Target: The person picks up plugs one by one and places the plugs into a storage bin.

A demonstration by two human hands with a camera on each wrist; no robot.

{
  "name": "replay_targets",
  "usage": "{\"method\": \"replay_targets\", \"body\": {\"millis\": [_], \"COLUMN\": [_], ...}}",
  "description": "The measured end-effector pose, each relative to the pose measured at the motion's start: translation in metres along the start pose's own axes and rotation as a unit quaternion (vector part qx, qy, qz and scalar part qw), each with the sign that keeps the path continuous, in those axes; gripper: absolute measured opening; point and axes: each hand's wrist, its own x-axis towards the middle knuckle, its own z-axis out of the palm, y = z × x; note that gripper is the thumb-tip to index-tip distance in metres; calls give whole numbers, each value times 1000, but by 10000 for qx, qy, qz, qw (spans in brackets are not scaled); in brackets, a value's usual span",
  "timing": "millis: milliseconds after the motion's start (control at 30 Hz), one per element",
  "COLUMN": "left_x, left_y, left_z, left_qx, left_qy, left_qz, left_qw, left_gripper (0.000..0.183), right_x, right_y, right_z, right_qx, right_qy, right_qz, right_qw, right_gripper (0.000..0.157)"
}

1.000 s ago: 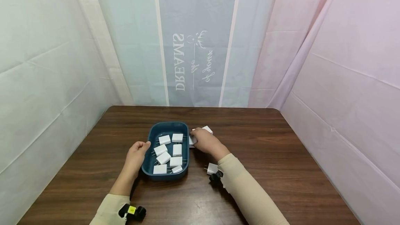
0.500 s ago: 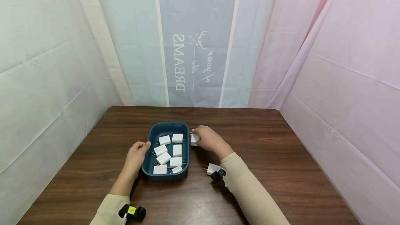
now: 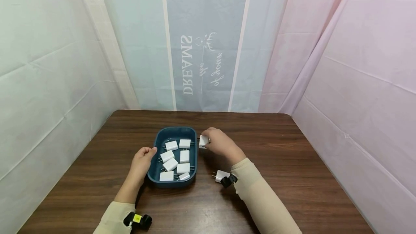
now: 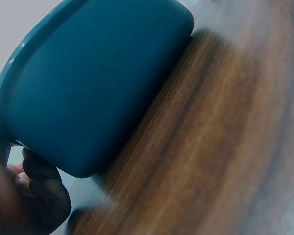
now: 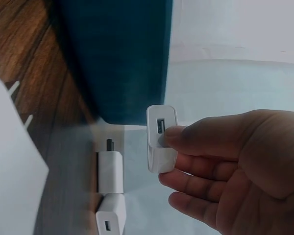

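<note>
My left hand grips the near-left rim of a dark blue plastic bin, thumb at the rim. In the left wrist view, curled fingers sit against the bin's end. Several white USB wall chargers lie inside the bin. Just right of the bin, my right hand pinches another white charger between thumb and fingers. Its USB port faces the right wrist camera and it is held above the table.
One charger lies on the wooden table beneath my right wrist. Two more chargers, one behind the other, stand on the table below my right hand. Cloth curtains enclose the back and sides.
My right hand has shifted slightly up and right, and the charger between its fingers now shows more fully. The left hand and the bin have stayed put.
</note>
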Motion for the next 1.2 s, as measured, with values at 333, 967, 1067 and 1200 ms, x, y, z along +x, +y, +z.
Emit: {"method": "replay_targets", "body": {"millis": [333, 967, 1067, 1200], "left_x": [-2, -2, -1, -1], "left_y": [2, 1, 1, 1], "left_z": [0, -1, -1, -1], "left_qx": [-7, -28, -10, -6], "left_qy": [-1, 29, 45, 40], "left_qz": [-46, 20, 23, 11], "left_qw": [10000, 10000, 10000, 10000], "left_gripper": [38, 37, 37, 36], "right_x": [-4, -9, -9, -10], "right_y": [-9, -30, -33, -40], "right_z": [-10, -10, -8, -7], "right_qx": [39, 97, 15, -80], "right_qy": [94, -24, -33, -102], "right_qz": [-126, -443, -496, -594], "right_qw": [9999, 9990, 9988, 9982], "right_gripper": [38, 37, 36, 37]}}
